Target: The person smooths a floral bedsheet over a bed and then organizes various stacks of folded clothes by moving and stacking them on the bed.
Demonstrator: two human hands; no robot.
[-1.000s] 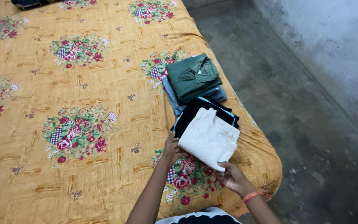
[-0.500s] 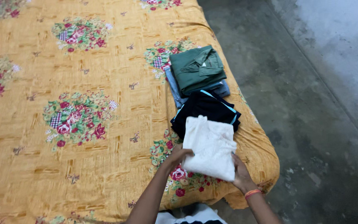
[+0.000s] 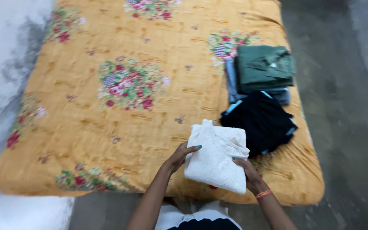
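Note:
A folded white lace garment [image 3: 216,156] is held over the near edge of a bed. My left hand [image 3: 179,156] grips its left side, fingers curled over the edge. My right hand [image 3: 247,172] holds its right side, with an orange band at the wrist. Just beyond the white garment lies a folded black garment [image 3: 261,120] on the bed. Behind that sits a folded green garment [image 3: 264,67] stacked on a blue-grey one [image 3: 231,81].
The bed carries an orange sheet with flower prints [image 3: 124,106]. Grey concrete floor [image 3: 350,110] runs along its right side. A pale, blurred wall or floor area [image 3: 5,64] lies to the left.
The view has swung left, showing more of the bed. The white garment has come off the black one toward me and now sits between both hands near the bed's edge.

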